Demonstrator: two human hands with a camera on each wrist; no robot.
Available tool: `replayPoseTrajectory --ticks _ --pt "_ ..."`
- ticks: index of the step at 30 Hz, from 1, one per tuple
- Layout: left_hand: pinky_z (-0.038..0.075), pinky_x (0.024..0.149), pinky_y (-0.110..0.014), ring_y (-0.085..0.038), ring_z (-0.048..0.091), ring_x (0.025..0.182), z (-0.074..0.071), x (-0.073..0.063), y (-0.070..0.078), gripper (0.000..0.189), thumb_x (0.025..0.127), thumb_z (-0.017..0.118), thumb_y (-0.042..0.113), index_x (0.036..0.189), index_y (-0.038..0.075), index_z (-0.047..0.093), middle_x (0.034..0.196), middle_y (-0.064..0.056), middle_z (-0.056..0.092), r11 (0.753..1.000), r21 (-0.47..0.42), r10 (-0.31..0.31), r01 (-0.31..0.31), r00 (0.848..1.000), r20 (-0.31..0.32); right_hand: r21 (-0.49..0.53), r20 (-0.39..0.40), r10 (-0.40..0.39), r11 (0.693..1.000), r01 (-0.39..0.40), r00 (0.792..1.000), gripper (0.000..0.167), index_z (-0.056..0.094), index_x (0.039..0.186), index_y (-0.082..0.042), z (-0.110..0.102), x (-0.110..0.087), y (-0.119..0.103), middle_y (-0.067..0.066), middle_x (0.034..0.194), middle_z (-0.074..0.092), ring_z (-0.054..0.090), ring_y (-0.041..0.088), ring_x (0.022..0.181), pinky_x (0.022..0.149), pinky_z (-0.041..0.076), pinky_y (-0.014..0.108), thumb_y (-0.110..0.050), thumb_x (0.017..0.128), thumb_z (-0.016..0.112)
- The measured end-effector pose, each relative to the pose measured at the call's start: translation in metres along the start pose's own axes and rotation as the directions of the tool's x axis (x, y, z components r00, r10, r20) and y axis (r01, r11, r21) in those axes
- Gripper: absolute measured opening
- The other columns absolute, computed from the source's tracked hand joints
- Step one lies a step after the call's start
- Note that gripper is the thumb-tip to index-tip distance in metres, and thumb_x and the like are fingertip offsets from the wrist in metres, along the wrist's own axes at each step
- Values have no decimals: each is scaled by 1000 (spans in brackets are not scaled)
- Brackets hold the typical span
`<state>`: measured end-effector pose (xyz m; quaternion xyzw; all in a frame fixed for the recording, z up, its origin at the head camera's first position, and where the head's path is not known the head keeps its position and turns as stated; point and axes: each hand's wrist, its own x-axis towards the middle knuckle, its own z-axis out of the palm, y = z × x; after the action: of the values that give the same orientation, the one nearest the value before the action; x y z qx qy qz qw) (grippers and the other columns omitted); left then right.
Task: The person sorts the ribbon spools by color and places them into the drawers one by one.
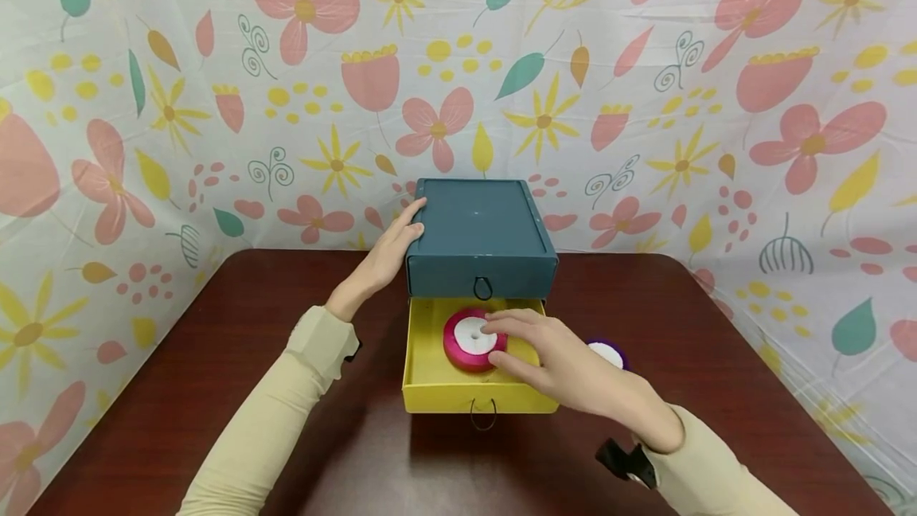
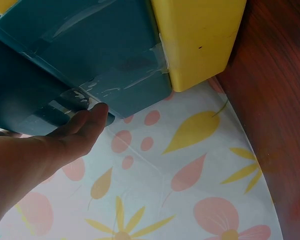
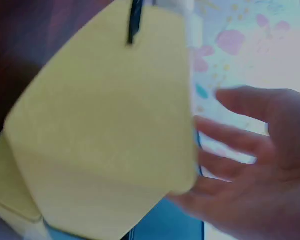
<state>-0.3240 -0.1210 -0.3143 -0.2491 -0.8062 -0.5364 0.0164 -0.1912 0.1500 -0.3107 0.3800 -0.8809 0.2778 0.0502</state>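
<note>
A blue-grey drawer box (image 1: 476,221) stands on the table with its lower yellow drawer (image 1: 423,373) pulled out. In the drawer lies a pink ribbon spool (image 1: 455,343) with a white centre. My left hand (image 1: 385,256) rests against the box's left side near the top edge, fingers fairly straight. Over the drawer's right side reaches my right hand (image 1: 555,353), its fingertips over the spool's right part. Thumb and fingers are spread apart; whether they touch the spool is unclear. The right wrist view shows the drawer front (image 3: 100,100) beside the spread fingers.
A second spool (image 1: 607,353), purple with a white centre, lies on the table, partly hidden behind my right hand. Wire loop pulls (image 1: 483,414) hang on both drawer fronts. Behind the dark brown table (image 1: 286,420) hangs a flowered cloth (image 1: 458,62).
</note>
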Motion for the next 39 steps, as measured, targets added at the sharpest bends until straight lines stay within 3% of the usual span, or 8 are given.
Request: replayPoseTrajectory --ticks 3,6,11,18,22,25,30,39 --pt "10 120 -53 -19 4 152 0 0 0 58 103 28 41 157 25 13 164 2 6 1000 -2 3 -3 1000 3 140 -120 -106 982 123 987 25 69 114 -19 2 -12 -9 -1 113 70 61 11 103 83 56 28 -18 89 68" --pt "12 120 -54 -25 11 151 0 0 -1 57 103 28 40 157 25 14 164 0 7 1000 -1 -2 2 1000 0 383 -73 -192 901 205 979 18 70 107 -17 13 -23 -16 -2 101 72 64 9 93 81 55 27 -9 92 63" --pt "14 118 -56 -31 19 149 0 0 0 56 104 27 40 157 27 14 163 -4 7 1000 9 -9 9 1000 -4 752 244 -260 659 -13 934 19 66 110 -3 50 -38 -13 20 98 70 67 29 86 80 57 33 -7 99 51" --pt "15 119 -55 -30 21 148 0 0 0 56 104 27 40 156 28 15 163 -2 9 1000 22 -12 12 1000 -12 815 458 -196 481 -322 867 41 56 118 13 92 -47 10 39 103 61 67 10 81 73 58 29 -21 105 37" --pt "15 119 -56 -30 20 148 0 0 -1 55 104 27 40 156 28 14 163 -2 8 1000 17 -5 5 1000 -9 861 477 -127 267 -433 870 47 54 122 9 97 -45 13 22 98 71 66 8 81 73 54 23 -27 107 29" --pt "14 119 -56 -31 21 148 0 1 -1 55 104 26 38 156 28 14 163 -2 8 1000 16 -8 8 1000 -6 875 475 -84 153 -460 876 47 58 120 -2 94 -41 11 -1 93 72 66 8 78 71 53 25 -34 107 26" --pt "13 119 -56 -32 19 149 0 0 4 55 105 26 34 157 24 13 163 -5 6 1000 17 -19 19 1000 -1 879 471 -10 86 -468 882 43 62 109 -10 90 -36 5 -6 84 69 63 8 71 68 52 25 -38 106 30" --pt "14 119 -56 -35 18 148 0 -15 37 55 105 25 25 157 12 12 163 -13 6 999 30 -33 32 999 12 868 464 134 127 -480 876 32 60 89 -13 89 -34 -4 -7 73 59 54 8 65 63 48 23 -34 103 40"
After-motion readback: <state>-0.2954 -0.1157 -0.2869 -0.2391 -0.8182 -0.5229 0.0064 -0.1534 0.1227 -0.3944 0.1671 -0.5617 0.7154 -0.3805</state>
